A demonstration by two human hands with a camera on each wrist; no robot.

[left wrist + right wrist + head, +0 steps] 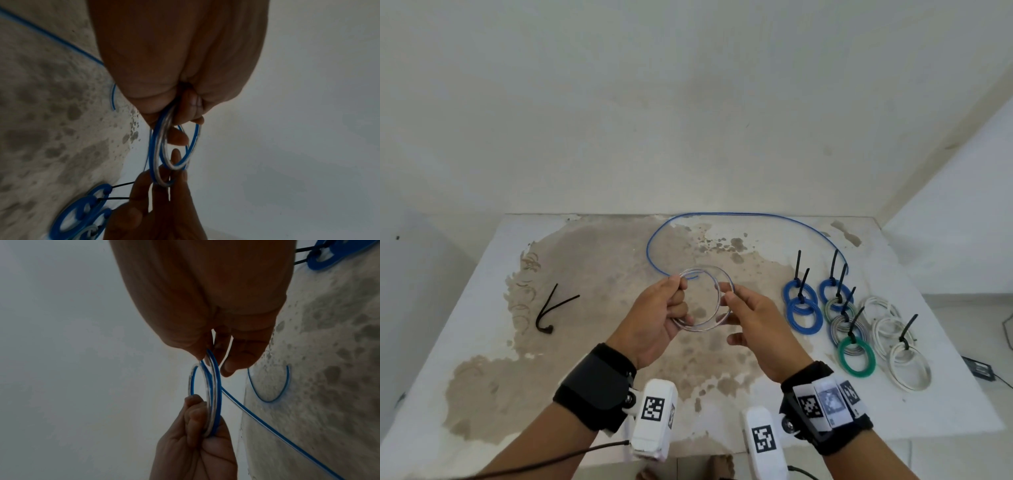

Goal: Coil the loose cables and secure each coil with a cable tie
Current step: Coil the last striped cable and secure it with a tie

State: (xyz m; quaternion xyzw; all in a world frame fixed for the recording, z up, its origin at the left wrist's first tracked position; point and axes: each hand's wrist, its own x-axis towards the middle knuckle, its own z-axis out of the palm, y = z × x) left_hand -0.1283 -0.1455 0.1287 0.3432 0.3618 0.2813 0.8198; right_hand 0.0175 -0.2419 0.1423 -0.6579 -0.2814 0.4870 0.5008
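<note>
A stained white table [482, 342] stands against a pale wall [688, 102]. At its right lie tied coils [856, 325], blue, green and white, black tie tails sticking up. A blue cable [722, 216] loops along the far edge and rises to a small coil [709, 301] held above the middle. The left hand [654, 318] grips the coil's left side with curled fingers; the right hand [753, 322] pinches its right side between thumb and fingertips. Two loose black ties [551, 308] lie at the left
</note>
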